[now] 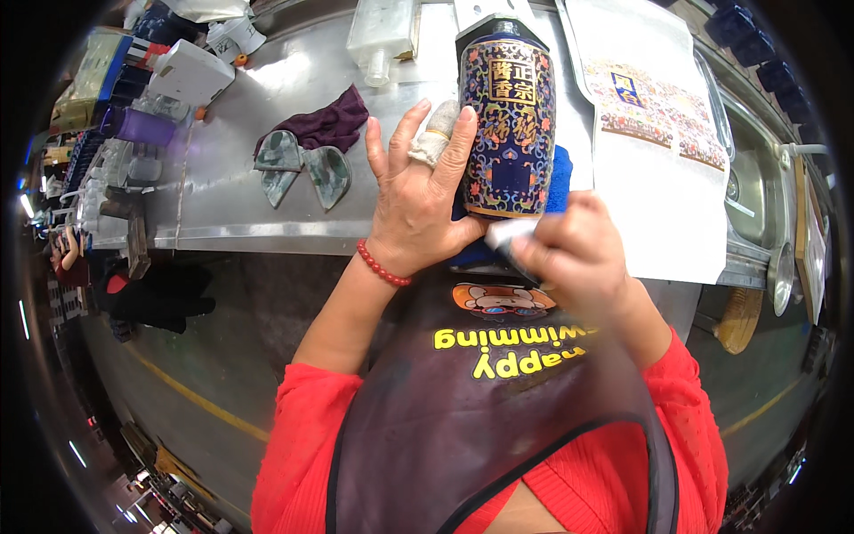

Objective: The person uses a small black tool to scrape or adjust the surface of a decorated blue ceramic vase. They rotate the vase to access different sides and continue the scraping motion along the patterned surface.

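A dark blue bottle (509, 169) with a colourful floral pattern and gold panels lies on a blue cloth (559, 182) on the metal worktop. Spread along its left side is my left hand (414, 200), its thumb near the bottle's base. One finger of that hand wears a pale wrapping (431, 147) held by a yellowish band. My right hand (580, 249), smeared by motion, is closed by the bottle's base on a small whitish piece (511, 232). What kind of piece it is, I cannot make out.
Left of the bottle lie a maroon cloth (325, 123) and camouflage-patterned fabric pieces (326, 175). Behind them stands a clear bottle (381, 40). A large white sheet with printed floral designs (654, 209) covers the right side, beside a metal sink (754, 209). White and purple containers crowd the far left.
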The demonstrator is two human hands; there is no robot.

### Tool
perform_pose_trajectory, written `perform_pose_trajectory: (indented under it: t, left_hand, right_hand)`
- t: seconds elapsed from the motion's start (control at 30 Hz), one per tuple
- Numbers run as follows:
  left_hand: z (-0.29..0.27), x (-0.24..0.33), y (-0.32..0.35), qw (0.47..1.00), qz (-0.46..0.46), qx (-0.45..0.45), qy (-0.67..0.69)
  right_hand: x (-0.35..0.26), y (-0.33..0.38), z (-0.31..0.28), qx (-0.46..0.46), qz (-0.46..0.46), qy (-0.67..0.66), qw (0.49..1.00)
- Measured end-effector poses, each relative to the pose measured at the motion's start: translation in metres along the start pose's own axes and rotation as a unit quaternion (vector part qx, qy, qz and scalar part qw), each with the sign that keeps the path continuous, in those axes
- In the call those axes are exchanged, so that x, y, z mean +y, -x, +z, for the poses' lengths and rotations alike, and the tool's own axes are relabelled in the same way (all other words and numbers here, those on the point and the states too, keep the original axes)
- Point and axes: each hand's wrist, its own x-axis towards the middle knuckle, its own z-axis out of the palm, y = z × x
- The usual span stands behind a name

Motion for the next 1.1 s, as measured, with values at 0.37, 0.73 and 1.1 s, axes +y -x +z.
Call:
perform_pose_trajectory:
  t: [0.37,0.73,1.1]
  left_hand:
    - [-0.002,-0.004,0.002,0.998,0.005,-0.029,0.058]
    - [0.005,0.012,0.007,0.945,-0.108,-0.043,0.306]
    - [0.005,-0.004,0.015,0.991,-0.043,-0.030,0.121]
  right_hand:
    - [-0.002,-0.001,-0.005,0.002,0.043,-0.076,0.996]
    - [0.005,0.007,-0.009,0.107,0.209,-0.086,0.968]
    - [-0.006,-0.014,-0.006,-0.007,0.026,0.002,1.000]
